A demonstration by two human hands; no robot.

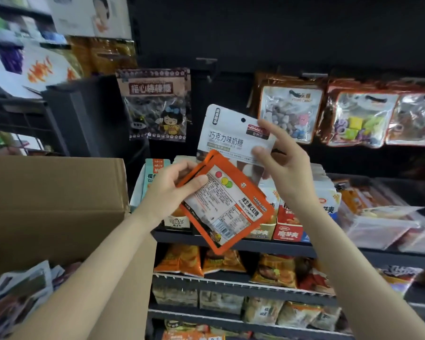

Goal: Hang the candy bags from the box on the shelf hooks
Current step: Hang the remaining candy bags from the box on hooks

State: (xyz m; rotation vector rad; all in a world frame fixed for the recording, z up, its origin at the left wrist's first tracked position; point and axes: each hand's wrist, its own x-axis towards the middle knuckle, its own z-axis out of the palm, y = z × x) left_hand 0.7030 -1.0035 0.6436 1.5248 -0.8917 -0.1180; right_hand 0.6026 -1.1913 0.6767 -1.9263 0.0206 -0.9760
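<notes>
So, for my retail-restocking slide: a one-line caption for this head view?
Right hand lifts a white candy bag toward the hooks; left hand grips orange bags.

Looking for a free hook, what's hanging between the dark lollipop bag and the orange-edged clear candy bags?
In the head view, nothing hangs between the lollipop bag and the clear candy bags; only a bare hook there.

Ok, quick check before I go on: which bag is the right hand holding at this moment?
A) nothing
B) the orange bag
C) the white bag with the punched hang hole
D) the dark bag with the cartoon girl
C: the right hand pinches the white bag by its right edge, raised in front of the hooks, while the left hand grips the orange bag.
</notes>
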